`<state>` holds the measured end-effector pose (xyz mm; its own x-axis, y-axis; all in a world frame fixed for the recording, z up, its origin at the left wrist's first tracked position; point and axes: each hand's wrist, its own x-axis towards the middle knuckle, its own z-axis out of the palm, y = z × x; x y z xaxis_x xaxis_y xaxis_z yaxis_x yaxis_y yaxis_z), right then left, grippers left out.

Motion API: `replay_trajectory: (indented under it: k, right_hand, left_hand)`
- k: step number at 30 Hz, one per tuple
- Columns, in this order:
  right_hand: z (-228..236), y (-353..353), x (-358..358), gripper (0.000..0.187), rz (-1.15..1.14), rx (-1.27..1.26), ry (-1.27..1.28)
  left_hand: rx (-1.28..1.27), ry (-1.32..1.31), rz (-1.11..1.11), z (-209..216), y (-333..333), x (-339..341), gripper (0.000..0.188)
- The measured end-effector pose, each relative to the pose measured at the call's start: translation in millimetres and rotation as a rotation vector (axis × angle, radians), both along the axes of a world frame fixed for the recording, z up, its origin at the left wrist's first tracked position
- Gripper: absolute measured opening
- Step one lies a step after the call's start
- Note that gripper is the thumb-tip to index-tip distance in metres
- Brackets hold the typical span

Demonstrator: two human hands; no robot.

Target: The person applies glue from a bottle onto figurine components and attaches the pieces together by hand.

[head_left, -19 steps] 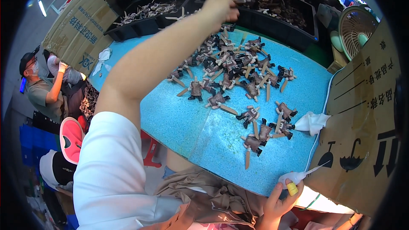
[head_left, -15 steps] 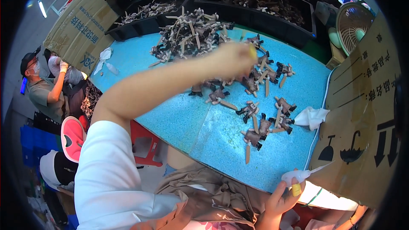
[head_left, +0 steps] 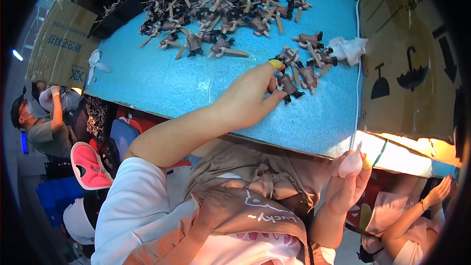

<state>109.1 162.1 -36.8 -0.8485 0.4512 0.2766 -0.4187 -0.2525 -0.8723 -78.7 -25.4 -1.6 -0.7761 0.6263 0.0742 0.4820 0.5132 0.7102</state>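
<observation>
My left hand, with a yellow finger cover, is at the near edge of a small group of figures on the blue tabletop. Its thumb and fingers close on the side of a small brown doll figure with black boots, partly hidden by the hand. Right beside it lie another brown figure and several more with flat tan sticks. At the table's front edge my right hand, also with a yellow finger cover, holds a small translucent squeeze bottle, its thin nozzle pointing up.
A heap of similar figures covers the far left of the table. A crumpled white cloth lies by the cardboard wall on the right. Another cardboard sheet stands at left. Other people sit at both sides, one with an arm at lower right.
My left hand has come back from the far figures to the near group and closed on one. The bottle in my right hand has turned from pointing right to upright. The view has tilted down.
</observation>
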Motion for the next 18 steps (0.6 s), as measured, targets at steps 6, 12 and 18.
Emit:
replay_trajectory:
  k: [6, 12, 18]
  right_hand:
    - [9, -14, 9, 0.038, -0.027, -0.256, -0.113]
    - [17, -18, 4, 0.04, 0.034, -0.247, -0.165]
    - [13, -15, 4, 0.038, 0.142, -0.386, -0.068]
  left_hand:
    - [-0.121, 0.111, 0.227, 12, 17, 12, 0.035]
    - [-0.269, 0.461, -0.037, 13, 6, 13, 0.044]
    - [0.947, -1.157, -0.002, 24, -1, 44, 0.041]
